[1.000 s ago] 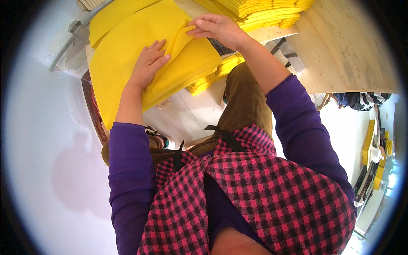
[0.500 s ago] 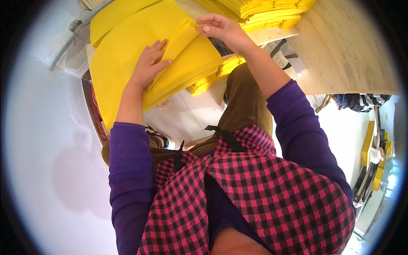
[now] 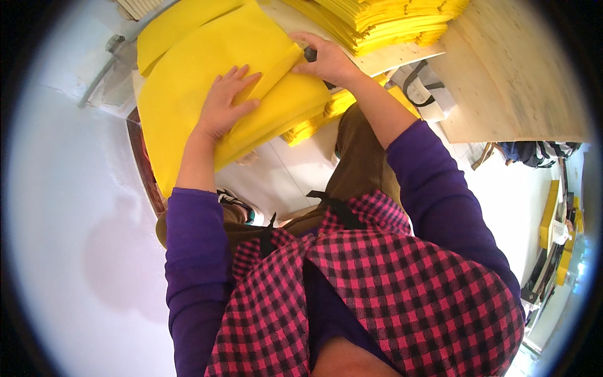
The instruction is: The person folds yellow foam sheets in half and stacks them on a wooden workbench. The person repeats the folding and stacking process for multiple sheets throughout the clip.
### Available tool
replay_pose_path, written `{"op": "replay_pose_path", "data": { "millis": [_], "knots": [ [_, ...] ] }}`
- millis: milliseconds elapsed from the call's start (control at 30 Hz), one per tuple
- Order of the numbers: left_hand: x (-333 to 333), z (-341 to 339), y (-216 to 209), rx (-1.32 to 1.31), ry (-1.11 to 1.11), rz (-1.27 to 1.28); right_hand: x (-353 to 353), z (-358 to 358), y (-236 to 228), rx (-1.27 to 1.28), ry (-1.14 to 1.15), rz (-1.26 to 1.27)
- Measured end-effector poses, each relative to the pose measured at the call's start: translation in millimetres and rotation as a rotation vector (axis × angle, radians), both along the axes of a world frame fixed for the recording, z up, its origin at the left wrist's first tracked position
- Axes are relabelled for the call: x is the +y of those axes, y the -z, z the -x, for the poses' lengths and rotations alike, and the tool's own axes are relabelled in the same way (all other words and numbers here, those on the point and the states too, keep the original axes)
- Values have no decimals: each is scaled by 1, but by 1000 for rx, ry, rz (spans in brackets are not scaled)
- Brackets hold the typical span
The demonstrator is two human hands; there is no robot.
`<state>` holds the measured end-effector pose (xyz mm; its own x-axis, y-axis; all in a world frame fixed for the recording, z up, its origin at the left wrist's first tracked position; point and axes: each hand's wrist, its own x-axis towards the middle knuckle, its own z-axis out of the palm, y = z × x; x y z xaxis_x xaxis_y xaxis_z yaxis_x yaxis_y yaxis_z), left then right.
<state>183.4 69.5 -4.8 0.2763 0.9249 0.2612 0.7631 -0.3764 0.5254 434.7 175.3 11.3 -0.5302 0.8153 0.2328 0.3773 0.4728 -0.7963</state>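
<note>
Large yellow fabric sheets (image 3: 195,81), soft-looking and layered, lie in front of me with a folded flap along their right side. My left hand (image 3: 227,103) rests flat on the top sheet, its fingers spread. At the upper right edge of the flap is my right hand (image 3: 330,61), thumb and fingers apart. Its thumb is at the yellow edge. A small dark object (image 3: 310,54) shows in the gap between thumb and fingers; whether the hand touches it, I cannot tell.
A tall stack of folded yellow fabric (image 3: 402,22) sits on a wooden board at the top. More yellow pieces (image 3: 308,127) lie below the sheets. A white bag with black handles (image 3: 427,94) stands beside a wooden panel (image 3: 509,81). A grey pipe (image 3: 100,78) runs along the left wall.
My right hand has moved slightly down and right, its thumb and fingers spreading from the flap's edge. The flap lies lower and flatter. My left hand stays on the fabric.
</note>
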Motion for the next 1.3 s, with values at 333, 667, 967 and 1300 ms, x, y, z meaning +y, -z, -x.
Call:
{"op": "replay_pose_path", "data": {
  "millis": [333,667,967,1300],
  "knots": [
    [-9,-13,-27,217,-91,-35,9,7,35,278,-52,73],
    [-58,-43,-41,479,-298,-165,16,-4,43,335,-157,-147],
    [-121,2,-29,536,-560,-140,15,-6,43,310,-166,-151],
    [-168,61,-5,137,-834,-121,11,-7,44,298,-156,-172]
  ]
}}
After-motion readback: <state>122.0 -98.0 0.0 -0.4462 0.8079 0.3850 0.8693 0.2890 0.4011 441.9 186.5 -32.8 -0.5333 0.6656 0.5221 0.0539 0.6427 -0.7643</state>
